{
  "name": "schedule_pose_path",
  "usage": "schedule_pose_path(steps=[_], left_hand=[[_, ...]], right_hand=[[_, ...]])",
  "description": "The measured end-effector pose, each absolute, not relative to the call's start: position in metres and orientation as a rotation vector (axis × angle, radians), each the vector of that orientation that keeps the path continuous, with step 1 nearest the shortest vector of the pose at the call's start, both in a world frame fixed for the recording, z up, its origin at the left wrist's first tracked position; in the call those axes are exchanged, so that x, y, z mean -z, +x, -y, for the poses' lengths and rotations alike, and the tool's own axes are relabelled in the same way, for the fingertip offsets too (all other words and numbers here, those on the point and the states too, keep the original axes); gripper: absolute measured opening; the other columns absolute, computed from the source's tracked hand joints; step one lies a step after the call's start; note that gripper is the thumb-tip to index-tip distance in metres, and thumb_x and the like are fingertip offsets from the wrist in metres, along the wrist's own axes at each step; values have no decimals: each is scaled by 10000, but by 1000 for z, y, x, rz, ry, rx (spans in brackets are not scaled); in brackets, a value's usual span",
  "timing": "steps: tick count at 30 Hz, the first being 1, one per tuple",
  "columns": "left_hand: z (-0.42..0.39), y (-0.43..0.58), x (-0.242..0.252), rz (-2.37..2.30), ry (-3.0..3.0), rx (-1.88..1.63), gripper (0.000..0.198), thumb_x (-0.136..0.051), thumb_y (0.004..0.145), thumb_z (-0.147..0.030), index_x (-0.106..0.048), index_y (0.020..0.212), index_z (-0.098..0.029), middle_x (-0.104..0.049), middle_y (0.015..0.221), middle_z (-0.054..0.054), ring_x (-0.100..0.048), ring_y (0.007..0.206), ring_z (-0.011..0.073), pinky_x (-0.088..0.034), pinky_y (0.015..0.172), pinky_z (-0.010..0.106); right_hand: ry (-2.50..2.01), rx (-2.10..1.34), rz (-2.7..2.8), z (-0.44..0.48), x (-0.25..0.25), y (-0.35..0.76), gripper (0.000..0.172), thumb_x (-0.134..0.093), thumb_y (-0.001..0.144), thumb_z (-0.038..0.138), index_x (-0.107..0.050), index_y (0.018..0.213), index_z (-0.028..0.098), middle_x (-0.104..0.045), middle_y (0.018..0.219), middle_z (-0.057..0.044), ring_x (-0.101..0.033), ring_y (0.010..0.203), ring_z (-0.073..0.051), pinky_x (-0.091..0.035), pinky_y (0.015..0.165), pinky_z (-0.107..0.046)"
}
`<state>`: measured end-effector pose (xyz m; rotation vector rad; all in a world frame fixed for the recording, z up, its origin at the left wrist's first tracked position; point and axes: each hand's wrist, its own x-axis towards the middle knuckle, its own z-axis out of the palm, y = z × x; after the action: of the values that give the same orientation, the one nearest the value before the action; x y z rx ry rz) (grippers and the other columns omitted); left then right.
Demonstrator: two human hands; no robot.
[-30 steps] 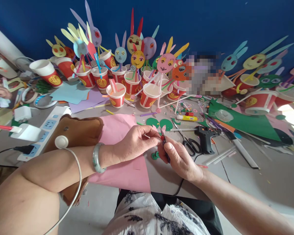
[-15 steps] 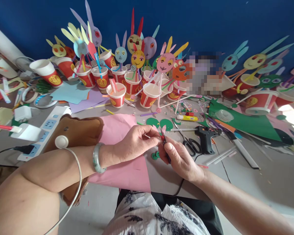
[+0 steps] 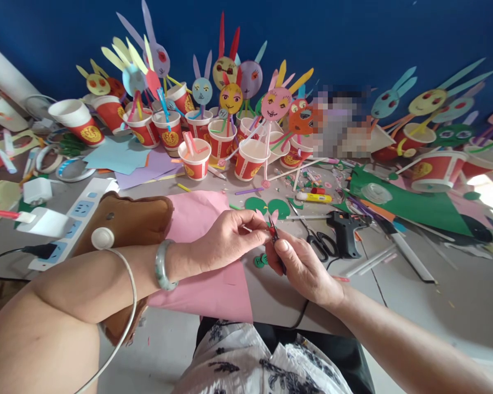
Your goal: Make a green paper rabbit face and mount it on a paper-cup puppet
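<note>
My right hand (image 3: pixel 306 271) is closed around a small pair of dark-handled scissors (image 3: pixel 275 236), their blades pointing up and away from me. My left hand (image 3: pixel 232 238) pinches a small red piece (image 3: pixel 270 230) right at the blades. It looks like paper, but the fingers hide most of it. Just beyond the fingertips lie two green paper circles (image 3: pixel 255 207), with a small pink paper shape near them. A small green cutout with dark lettering (image 3: pixel 260 261) rests beside my right fingers. Under my left wrist spreads a pink paper sheet (image 3: pixel 213 290).
Right of my hands lie black-handled scissors (image 3: pixel 322 246) and a black glue gun (image 3: pixel 345 235). A yellow glue stick (image 3: pixel 313 197) lies beyond. Red paper cups (image 3: pixel 251 161) with paper rabbit figures line the back. At left are a power strip (image 3: pixel 78 219) and a brown cushion (image 3: pixel 137 216).
Both hands stay almost in place, still together at the scissors. The view has shifted only very slightly.
</note>
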<state>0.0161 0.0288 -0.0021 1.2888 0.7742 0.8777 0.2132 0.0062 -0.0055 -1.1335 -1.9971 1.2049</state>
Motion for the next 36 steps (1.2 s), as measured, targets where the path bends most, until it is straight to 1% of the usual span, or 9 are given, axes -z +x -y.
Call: schedule_pose_path(steps=[6, 16, 26, 36], left_hand=[[-29, 16, 1, -786, 1291, -882, 85, -650, 874, -227, -678, 848, -151, -705, 806, 29, -646, 759, 130, -523, 718, 249], [-29, 15, -1, -807, 1328, -886, 73, -636, 867, -215, -663, 833, -157, -686, 785, 16, -616, 747, 125, -499, 699, 240], [-30, 15, -1, -825, 1360, -905, 72, -634, 858, -212, -672, 835, -155, -697, 833, 27, -621, 816, 140, -500, 756, 252], [-30, 14, -1, -847, 1348, -922, 64, -631, 863, -200, -673, 844, -156, -694, 844, 20, -611, 826, 130, -488, 752, 240]], right_hand=[[-1143, -1215, 2004, -7, 4, 212, 606, -277, 1027, 684, -461, 673, 228, -511, 542, 5, -447, 502, -121, -372, 524, -288], [-1138, -1227, 1997, -7, 1, 213, 599, -292, 1031, 674, -460, 668, 228, -505, 550, 11, -434, 512, -117, -378, 540, -280], [-1137, -1247, 1978, -6, -1, 213, 604, -290, 1034, 665, -458, 651, 229, -502, 544, 4, -434, 517, -122, -393, 549, -284], [-1135, -1249, 1977, -6, -1, 213, 603, -294, 1041, 652, -464, 649, 227, -502, 537, 8, -435, 512, -115, -390, 546, -277]])
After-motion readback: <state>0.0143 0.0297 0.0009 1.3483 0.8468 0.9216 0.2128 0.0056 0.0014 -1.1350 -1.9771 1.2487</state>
